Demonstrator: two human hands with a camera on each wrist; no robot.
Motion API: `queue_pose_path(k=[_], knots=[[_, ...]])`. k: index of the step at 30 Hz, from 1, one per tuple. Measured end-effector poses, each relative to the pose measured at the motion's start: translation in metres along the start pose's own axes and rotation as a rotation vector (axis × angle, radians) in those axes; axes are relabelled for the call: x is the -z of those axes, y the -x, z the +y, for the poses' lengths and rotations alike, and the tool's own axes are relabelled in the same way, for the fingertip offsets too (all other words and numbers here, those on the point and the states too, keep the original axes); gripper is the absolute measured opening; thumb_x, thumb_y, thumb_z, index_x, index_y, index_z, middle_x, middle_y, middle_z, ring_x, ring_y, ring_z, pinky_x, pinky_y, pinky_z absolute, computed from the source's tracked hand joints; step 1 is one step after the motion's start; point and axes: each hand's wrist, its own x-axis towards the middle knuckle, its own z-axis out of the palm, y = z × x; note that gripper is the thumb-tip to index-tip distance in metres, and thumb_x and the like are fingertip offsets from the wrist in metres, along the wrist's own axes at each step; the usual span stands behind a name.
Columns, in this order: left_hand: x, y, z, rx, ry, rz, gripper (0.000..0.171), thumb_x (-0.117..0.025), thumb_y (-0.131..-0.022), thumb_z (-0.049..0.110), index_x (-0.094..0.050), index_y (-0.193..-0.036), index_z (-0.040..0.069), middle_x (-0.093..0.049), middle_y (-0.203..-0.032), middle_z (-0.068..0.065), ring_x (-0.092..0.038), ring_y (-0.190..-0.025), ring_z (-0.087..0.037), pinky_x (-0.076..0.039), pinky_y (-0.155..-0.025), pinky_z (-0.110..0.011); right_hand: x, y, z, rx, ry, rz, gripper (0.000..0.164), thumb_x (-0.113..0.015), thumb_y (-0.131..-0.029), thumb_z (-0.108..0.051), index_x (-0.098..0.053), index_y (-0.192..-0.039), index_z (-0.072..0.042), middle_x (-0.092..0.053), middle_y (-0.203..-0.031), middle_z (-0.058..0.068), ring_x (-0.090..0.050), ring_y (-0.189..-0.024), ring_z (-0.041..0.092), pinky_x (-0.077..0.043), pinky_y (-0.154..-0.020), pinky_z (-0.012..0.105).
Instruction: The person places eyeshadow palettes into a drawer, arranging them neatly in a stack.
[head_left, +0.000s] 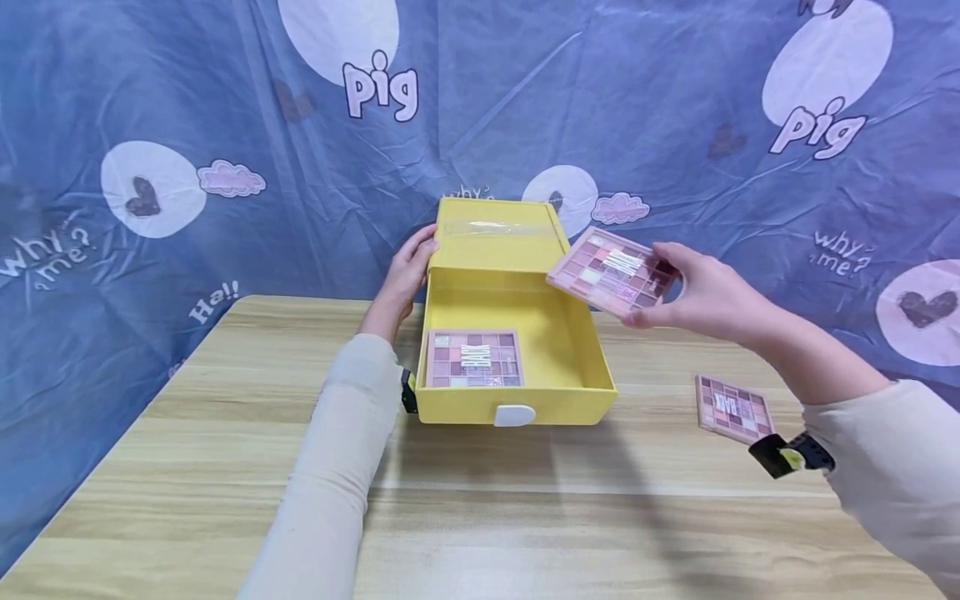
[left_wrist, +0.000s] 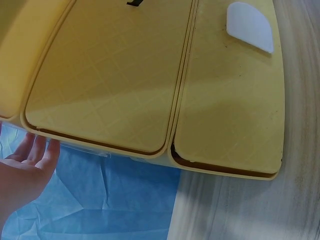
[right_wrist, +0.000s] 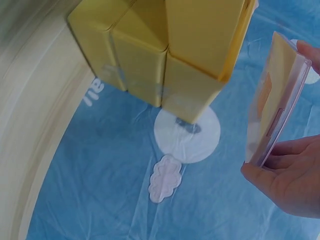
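Here, the right hand (head_left: pixel 705 292) pinches an eyeshadow palette (head_left: pixel 609 271); the left hand (head_left: pixel 405 271), straight-fingered, touches the drawer cabinet (head_left: pixel 498 252); only left wrist view shows lower drawer fronts (left_wrist: pixel 105 75).

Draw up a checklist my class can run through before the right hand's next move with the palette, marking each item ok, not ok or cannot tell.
1. Right hand grips the eyeshadow palette by its edge: ok.
2. Top drawer is pulled out: ok.
3. Drawer has bare floor beside the palette lying in its left part: ok.
4. Held palette is above the drawer's opening: not ok; it is off to the right.
5. Left hand touches the yellow drawer cabinet: ok, at its left side.
6. Left hand presses firmly enough to steady it: cannot tell.
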Motion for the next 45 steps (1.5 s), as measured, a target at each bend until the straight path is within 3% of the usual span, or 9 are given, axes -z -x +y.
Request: queue_pose_path(k=[24,28,29,30,35,36,37,45], knots=[[-0.001,0.001,0.0,0.002,-0.004,0.002,0.042,-0.047,-0.088,0.019,-0.041,-0.129,0.011,-0.043,-0.125,-0.008,-0.047,-0.087,-0.011,-0.038,-0.069,-0.021,-0.042,-0.014,-0.041,0.214,-0.191,-0.058,0.085,-0.078,-0.06,-0.027,-0.033,-0.13,-0.007,-0.045,-0.115,0.006,-0.04,-0.099,0.02,-0.03,-0.084,0.039],[-0.001,-0.001,-0.004,-0.014,-0.017,0.009,0.041,-0.048,-0.087,0.022,-0.044,-0.127,0.014,-0.046,-0.122,-0.005,-0.047,-0.09,-0.014,-0.037,-0.07,-0.023,-0.047,-0.015,-0.043,0.23,-0.158,-0.075,0.091,-0.078,-0.059,-0.03,-0.031,-0.132,-0.005,-0.039,-0.126,0.01,-0.037,-0.107,0.024,-0.027,-0.09,0.042],[0.006,-0.014,-0.018,-0.024,0.016,-0.01,0.04,-0.051,-0.086,0.025,-0.047,-0.125,0.016,-0.048,-0.12,-0.004,-0.048,-0.087,-0.013,-0.037,-0.068,-0.022,-0.048,-0.015,-0.042,0.234,-0.148,-0.079,0.092,-0.078,-0.058,-0.03,-0.03,-0.132,-0.004,-0.036,-0.129,0.011,-0.036,-0.109,0.025,-0.026,-0.091,0.043],[0.006,-0.014,-0.019,-0.026,0.017,-0.011,0.04,-0.052,-0.086,0.026,-0.048,-0.124,0.017,-0.048,-0.119,-0.003,-0.049,-0.087,-0.013,-0.037,-0.069,-0.023,-0.05,-0.016,-0.043,0.242,-0.14,-0.084,0.093,-0.078,-0.058,-0.031,-0.03,-0.132,-0.004,-0.034,-0.131,0.011,-0.035,-0.111,0.026,-0.025,-0.092,0.044],[0.005,-0.012,-0.015,-0.014,0.032,-0.012,0.041,-0.051,-0.086,0.025,-0.046,-0.126,0.015,-0.046,-0.122,-0.005,-0.049,-0.091,-0.014,-0.039,-0.074,-0.025,-0.057,-0.018,-0.044,0.291,-0.117,-0.121,0.096,-0.079,-0.055,-0.034,-0.03,-0.132,-0.005,-0.03,-0.134,0.011,-0.03,-0.117,0.026,-0.022,-0.094,0.043],[-0.001,0.0,-0.001,-0.005,0.001,0.008,0.042,-0.048,-0.087,0.021,-0.043,-0.128,0.013,-0.044,-0.124,-0.006,-0.047,-0.094,-0.014,-0.038,-0.077,-0.026,-0.058,-0.019,-0.044,0.297,-0.115,-0.132,0.096,-0.079,-0.055,-0.034,-0.03,-0.133,-0.005,-0.029,-0.135,0.01,-0.029,-0.118,0.026,-0.022,-0.095,0.043],[-0.002,0.001,0.0,-0.003,0.002,0.009,0.042,-0.048,-0.087,0.021,-0.042,-0.128,0.012,-0.043,-0.125,-0.007,-0.047,-0.094,-0.014,-0.038,-0.076,-0.026,-0.059,-0.019,-0.045,0.301,-0.113,-0.143,0.097,-0.079,-0.055,-0.034,-0.03,-0.133,-0.006,-0.028,-0.135,0.01,-0.028,-0.119,0.027,-0.021,-0.095,0.043],[-0.002,0.002,0.001,0.003,0.01,0.013,0.043,-0.047,-0.087,0.021,-0.041,-0.129,0.012,-0.042,-0.126,-0.007,-0.046,-0.095,-0.013,-0.038,-0.075,-0.024,-0.069,-0.024,-0.052,0.322,-0.121,-0.223,0.097,-0.079,-0.055,-0.032,-0.028,-0.134,-0.007,-0.025,-0.137,0.008,-0.029,-0.118,0.023,-0.024,-0.094,0.041]])
